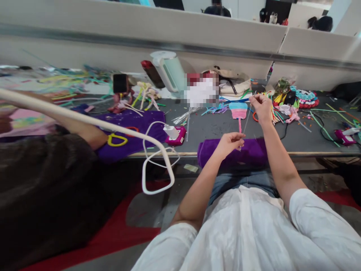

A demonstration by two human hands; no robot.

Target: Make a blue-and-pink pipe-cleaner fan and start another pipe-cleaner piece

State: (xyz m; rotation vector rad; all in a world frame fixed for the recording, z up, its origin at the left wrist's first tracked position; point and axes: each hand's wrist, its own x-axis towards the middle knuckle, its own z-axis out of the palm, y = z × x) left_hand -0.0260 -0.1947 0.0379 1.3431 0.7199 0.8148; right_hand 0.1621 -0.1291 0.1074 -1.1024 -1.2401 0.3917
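Observation:
My left hand (231, 145) is pinched on the lower end of a thin, shiny wire (247, 122), above a folded purple towel (208, 150) at the table's front edge. Higher and to the right, my right hand (261, 107) has its fingertips closed on the upper end of that wire. The strand runs slanted between both hands; its exact material is too fine to tell. Just behind it lies a small fan-shaped piece (238, 111), blue above and pink below, with a pink stem pointing toward me.
At the back stand a pale green kettle (170, 71) and a cream bag (235, 86). A magenta power socket (177, 135) with a white plug sits left. Colourful pipe cleaners (278, 116) lie right. At left, another person's arm (84, 128) rests near a yellow loop (117, 140); a white curved frame (113, 126) crosses in front.

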